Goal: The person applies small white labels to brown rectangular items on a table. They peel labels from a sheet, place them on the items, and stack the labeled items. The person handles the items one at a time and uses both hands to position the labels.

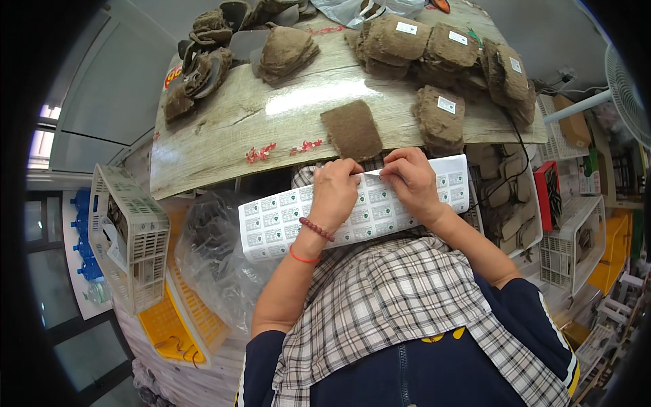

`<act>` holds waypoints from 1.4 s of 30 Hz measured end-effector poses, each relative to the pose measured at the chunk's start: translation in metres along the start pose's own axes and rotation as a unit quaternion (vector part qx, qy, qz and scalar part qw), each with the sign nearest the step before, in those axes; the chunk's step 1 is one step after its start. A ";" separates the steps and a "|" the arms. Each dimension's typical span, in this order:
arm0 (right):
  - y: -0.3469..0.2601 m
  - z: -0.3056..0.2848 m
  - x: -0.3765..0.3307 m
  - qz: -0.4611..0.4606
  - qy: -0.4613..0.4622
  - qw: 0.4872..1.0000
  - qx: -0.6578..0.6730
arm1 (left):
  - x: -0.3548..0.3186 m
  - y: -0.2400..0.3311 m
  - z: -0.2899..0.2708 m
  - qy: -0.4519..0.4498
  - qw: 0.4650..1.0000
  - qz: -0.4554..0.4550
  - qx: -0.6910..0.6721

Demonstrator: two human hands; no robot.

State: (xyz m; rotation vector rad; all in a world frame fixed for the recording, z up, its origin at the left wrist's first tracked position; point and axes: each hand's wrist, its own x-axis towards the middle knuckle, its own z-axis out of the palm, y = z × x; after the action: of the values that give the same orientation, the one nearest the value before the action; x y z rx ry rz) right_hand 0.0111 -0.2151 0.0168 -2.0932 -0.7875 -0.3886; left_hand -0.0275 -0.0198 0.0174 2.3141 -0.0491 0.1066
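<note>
Across my lap lies a wide white sheet of stickers (278, 227), printed in rows of small labels with green marks. My left hand (334, 195) is closed in a pinch on the sheet's far edge. Close beside it, my right hand (413, 184) pinches the same edge, its fingers curled. A bit of white paper shows between the two sets of fingertips; whether a label is lifting there I cannot tell. Just beyond my hands, a single brown fuzzy pad (354, 129) lies flat near the table's front edge, with no label on its upper face.
Stacked brown pads with white labels (397, 37) stand at the table's (224, 139) back right, another labelled stack (439, 119) nearer. Unlabelled pads (288, 51) lie at the back left. Crates (139, 227) and clear plastic (217, 258) are left; a bin of pads (508, 197) is right.
</note>
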 end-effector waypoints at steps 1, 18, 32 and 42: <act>0.001 -0.001 -0.001 -0.002 -0.007 1.000 0.029 | 0.000 0.001 -0.005 -0.011 0.999 0.004 0.052; 0.077 0.054 0.110 0.285 -0.174 0.894 0.298 | 0.019 -0.006 0.009 0.060 0.995 0.049 0.061; 0.086 0.062 0.111 0.292 -0.203 0.926 0.125 | 0.024 -0.013 0.009 0.050 0.993 0.060 0.091; 0.066 0.059 0.110 0.275 -0.178 0.943 0.059 | 0.024 -0.010 0.006 0.054 0.992 0.065 0.088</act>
State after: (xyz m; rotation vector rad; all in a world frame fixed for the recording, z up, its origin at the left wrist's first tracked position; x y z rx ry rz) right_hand 0.1373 -0.1542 -0.0008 -2.1853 -0.3745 0.3408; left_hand -0.0028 -0.0180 0.0082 2.4761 -0.1409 0.3144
